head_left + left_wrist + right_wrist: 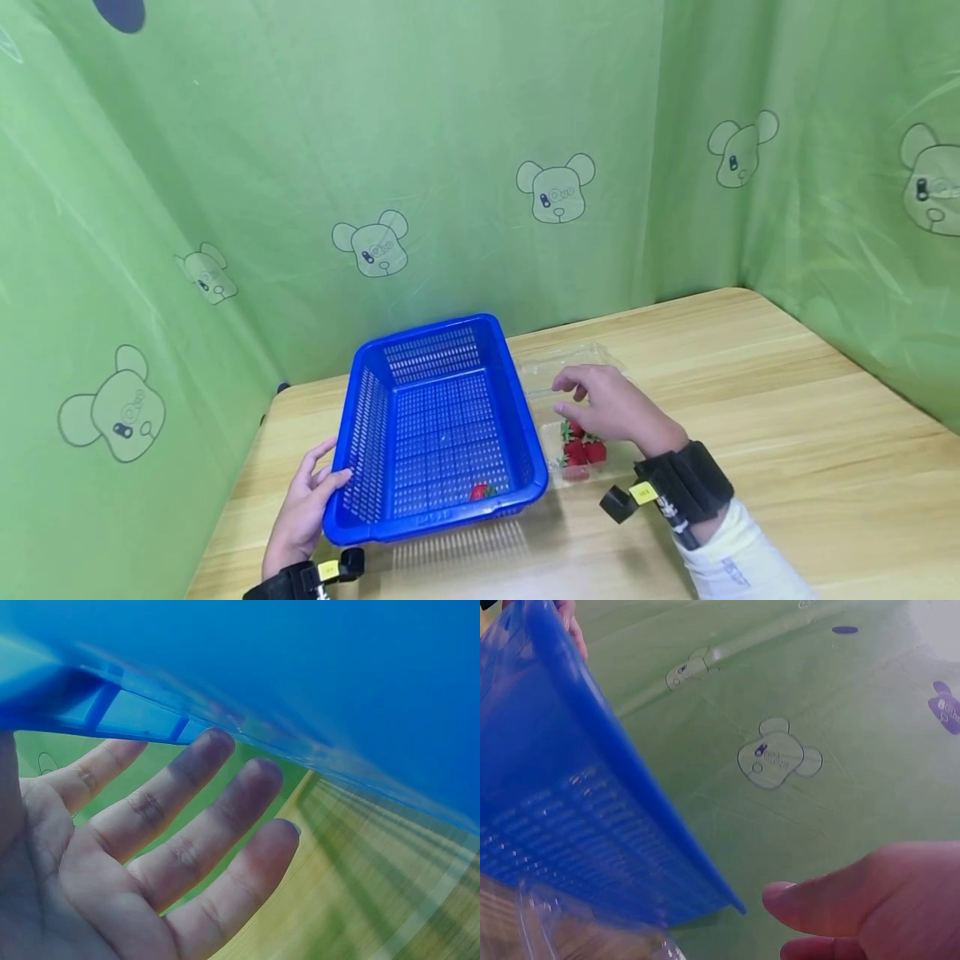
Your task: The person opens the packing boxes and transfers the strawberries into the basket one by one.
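A blue plastic basket is held tilted over the table, its shadow falling on the wood below. My left hand grips its left side, thumb over the rim; in the left wrist view the fingers reach under the blue plastic. One strawberry lies in the basket's near right corner. To the right, my right hand hovers over a clear plastic box, fingers loosely bent and holding nothing. Several red strawberries with green leaves lie in that box, partly covered by the hand in the head view.
The clear lid of the box stands folded back behind it. A wooden table extends to the right and front. Green curtains printed with bear heads hang close behind the table and on both sides.
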Available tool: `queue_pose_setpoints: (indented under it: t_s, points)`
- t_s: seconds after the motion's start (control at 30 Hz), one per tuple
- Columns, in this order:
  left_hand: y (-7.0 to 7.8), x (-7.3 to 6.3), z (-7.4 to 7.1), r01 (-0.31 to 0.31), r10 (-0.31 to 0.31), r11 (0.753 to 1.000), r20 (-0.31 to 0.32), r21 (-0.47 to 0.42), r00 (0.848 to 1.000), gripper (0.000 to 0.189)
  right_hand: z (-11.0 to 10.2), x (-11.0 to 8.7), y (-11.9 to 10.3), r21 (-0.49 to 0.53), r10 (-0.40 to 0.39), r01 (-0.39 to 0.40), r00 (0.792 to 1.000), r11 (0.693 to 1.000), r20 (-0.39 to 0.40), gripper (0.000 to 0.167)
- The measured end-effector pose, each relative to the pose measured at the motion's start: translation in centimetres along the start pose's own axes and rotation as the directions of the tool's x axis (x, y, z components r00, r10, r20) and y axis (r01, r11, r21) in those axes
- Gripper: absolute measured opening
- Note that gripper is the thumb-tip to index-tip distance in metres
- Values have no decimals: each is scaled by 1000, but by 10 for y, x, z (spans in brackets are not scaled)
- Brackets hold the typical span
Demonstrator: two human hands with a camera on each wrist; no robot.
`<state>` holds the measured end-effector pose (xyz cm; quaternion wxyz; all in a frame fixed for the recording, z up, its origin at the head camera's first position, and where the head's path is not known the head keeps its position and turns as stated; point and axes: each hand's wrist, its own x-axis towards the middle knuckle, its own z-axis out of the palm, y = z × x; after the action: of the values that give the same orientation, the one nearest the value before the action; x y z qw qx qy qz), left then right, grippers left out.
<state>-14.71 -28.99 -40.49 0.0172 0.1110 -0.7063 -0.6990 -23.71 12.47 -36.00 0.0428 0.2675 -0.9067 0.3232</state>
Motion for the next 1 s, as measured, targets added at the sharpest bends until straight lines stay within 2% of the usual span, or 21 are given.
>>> queue_pose_setpoints:
  t_s: [0.47, 0.77, 1.0]
  points:
    - [-1, 0, -1, -6, 6, 1000, 4, -13, 1000, 60, 0, 2, 22, -17, 110, -110, 994, 994, -24, 22]
    - [0, 0, -1, -2, 2, 1000, 5, -12, 1000, 60, 2, 3, 34, -52, 148, -149, 989, 988, -28, 24]
    - [-2, 1, -1, 3, -3, 1000, 12, -28, 1000, 60, 5, 2, 39, -96, 223, -225, 974, 969, -37, 26]
